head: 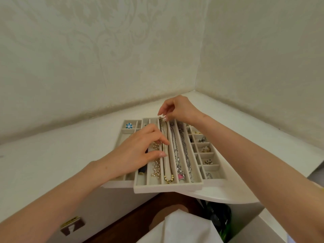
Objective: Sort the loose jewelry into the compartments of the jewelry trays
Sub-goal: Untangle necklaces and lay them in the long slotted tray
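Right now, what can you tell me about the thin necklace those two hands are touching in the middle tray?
The thin necklace is a fine chain, gold-toned as it looks, its two strands meeting at the near end in a loop of gold and pale beads. It lies stretched along one long slot of the middle tray, between a pearl-like strand and silver chains. The right hand pinches its far end; the left hand rests its fingertips on it about midway.

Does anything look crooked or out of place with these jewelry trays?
Yes: the long-slot necklace tray lies slightly askew on top of the left tray and the grid tray, and its front edge seems to overhang the white counter. Nothing looks spilled.
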Demonstrator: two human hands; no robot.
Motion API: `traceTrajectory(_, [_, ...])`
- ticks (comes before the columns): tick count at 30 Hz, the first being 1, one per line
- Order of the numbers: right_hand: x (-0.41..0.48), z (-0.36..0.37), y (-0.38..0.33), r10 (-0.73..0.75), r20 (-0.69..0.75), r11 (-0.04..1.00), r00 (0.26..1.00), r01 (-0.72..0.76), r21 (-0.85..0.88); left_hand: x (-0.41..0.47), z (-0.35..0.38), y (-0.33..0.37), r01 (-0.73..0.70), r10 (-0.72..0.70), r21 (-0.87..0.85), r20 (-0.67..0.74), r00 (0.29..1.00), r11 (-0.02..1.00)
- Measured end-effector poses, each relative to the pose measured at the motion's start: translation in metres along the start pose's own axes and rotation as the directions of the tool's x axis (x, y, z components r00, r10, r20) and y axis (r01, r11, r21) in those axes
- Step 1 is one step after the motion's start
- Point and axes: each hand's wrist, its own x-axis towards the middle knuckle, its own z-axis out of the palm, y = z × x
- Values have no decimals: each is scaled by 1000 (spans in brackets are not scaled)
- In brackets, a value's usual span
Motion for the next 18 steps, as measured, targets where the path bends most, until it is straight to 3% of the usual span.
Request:
traceTrajectory(4, [1,1,3,3,-3,996,1000,-4,-84,1,1,-7,31,-33,-25,-77,997,999])
traceTrajectory(12, [4,4,7,9,-44,981,999,-17,-191,4,5,-11,20,-24,-61,-65,998,998])
traceTrajectory(18, [2,5,9,-9,15,969,1000,13,-248,6,8,-14,10,-15,-64,-68,998,998])
